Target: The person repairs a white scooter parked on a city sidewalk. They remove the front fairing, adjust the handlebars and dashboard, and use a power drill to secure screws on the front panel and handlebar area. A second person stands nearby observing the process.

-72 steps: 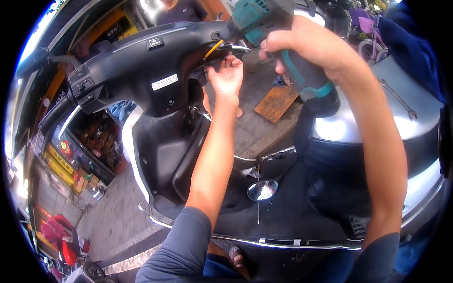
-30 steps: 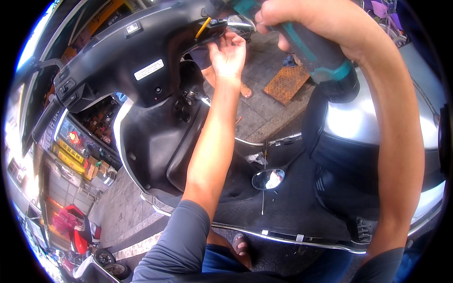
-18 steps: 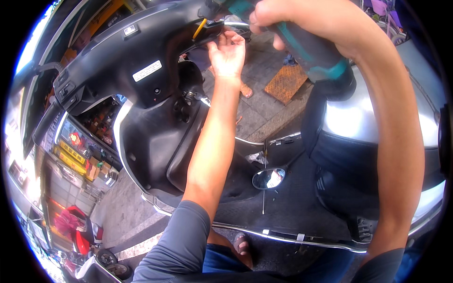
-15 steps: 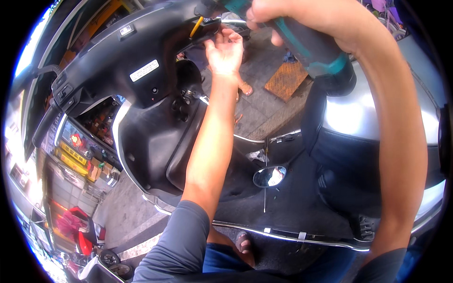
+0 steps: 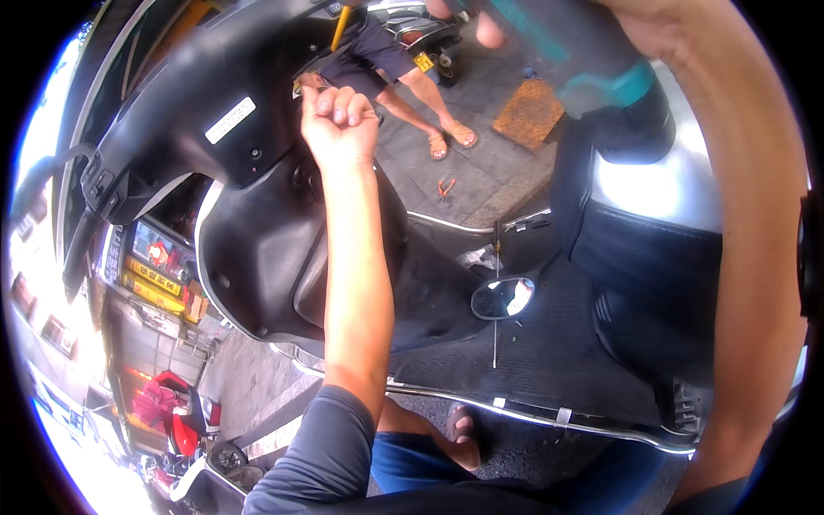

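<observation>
My right hand (image 5: 665, 21) grips a black and teal cordless drill (image 5: 562, 56), whose front end runs out of the top of the view. Below the edge of the scooter's black handlebar cover (image 5: 180, 94), my left hand (image 5: 342, 129) is raised palm up with its fingers curled in. Whether something small sits in those fingers is hidden. Just above it, a yellow rod-like handle (image 5: 341, 27) slants down beside the cover. A round mirror (image 5: 503, 298) lies on the black footboard (image 5: 549, 360), with a thin metal shaft showing beyond its near edge.
Past the scooter, another person's legs (image 5: 421, 90) in dark shorts and sandals show near orange-handled pliers (image 5: 446, 189) and a rusty board (image 5: 528, 114) on the pavement. The black seat (image 5: 652, 266) is at right. A red scooter (image 5: 182, 433) stands lower left.
My left hand has moved left and down from the cover's edge, its fingers curling more. The drill has shifted slightly right. The view has shifted, revealing the other person's legs and the pliers.
</observation>
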### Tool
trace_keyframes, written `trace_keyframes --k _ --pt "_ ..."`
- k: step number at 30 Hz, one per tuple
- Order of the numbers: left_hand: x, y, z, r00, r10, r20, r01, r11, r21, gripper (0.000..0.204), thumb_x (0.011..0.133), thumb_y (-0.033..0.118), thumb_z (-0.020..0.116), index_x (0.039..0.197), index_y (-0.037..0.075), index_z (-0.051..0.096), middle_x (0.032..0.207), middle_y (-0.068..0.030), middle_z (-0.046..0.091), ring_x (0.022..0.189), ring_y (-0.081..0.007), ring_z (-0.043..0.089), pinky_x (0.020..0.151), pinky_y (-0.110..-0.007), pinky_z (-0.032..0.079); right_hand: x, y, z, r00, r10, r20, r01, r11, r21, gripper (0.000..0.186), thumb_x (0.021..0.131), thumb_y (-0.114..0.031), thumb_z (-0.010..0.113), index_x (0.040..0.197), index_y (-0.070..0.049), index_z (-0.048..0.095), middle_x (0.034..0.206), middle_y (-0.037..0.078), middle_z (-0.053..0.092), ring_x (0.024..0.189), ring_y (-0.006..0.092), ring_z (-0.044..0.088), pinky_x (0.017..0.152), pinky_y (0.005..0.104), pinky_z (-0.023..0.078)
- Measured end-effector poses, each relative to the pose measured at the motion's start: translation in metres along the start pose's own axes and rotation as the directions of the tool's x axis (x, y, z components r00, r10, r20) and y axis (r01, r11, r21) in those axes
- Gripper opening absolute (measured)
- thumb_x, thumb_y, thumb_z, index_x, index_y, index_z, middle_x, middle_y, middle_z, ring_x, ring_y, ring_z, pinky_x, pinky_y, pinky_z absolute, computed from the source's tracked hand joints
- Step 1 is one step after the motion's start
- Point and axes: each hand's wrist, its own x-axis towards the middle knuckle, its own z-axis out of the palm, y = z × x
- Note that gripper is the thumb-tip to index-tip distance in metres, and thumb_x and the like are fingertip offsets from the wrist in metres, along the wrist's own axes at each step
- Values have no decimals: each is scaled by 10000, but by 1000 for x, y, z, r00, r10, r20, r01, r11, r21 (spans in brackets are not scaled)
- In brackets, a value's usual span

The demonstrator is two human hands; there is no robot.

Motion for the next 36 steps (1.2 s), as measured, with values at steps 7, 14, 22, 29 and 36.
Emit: trace_keyframes --k 7,14,22,29,36 --pt "-6 -2 19 997 66 48 -72 987 146 246 1046 338 497 1098 131 620 616 50 413 475 -90 324 431 -249 274 -7 0 -21 999 33 0 -33 993 111 305 741 -238 716 864 37 671 791 133 661 700 202 601 633 325 479" --pt "-100 6 23 974 -96 -204 171 903 395 252 1039 303 526 1124 80 605 617 46 330 550 -83 334 449 -241 266 22 43 -10 980 -142 136 61 879 473 292 787 -224 681 937 26 688 820 111 680 671 174 627 636 314 515" --pt "-125 40 77 949 -91 -301 250 799 547 252 1016 265 564 1151 52 556 692 31 376 588 -65 340 458 -203 271 27 34 6 993 -113 37 70 805 588 270 835 -195 680 1023 -5 645 934 64 670 711 140 638 647 288 525" --pt "-257 136 115 974 222 30 -116 384 916 250 1027 256 545 1028 19 625 565 92 328 448 -12 266 414 -204 218 30 34 -5 995 -2 101 -49 864 501 425 832 -311 755 1115 -19 631 952 81 685 647 120 619 633 271 525" --pt "-204 264 50 875 456 -160 -247 706 664 248 1017 253 560 1040 7 586 611 49 386 482 -50 301 415 -216 222 30 45 0 979 30 200 -137 827 546 465 897 -291 677 1220 13 542 1034 124 680 649 105 636 544 274 579"
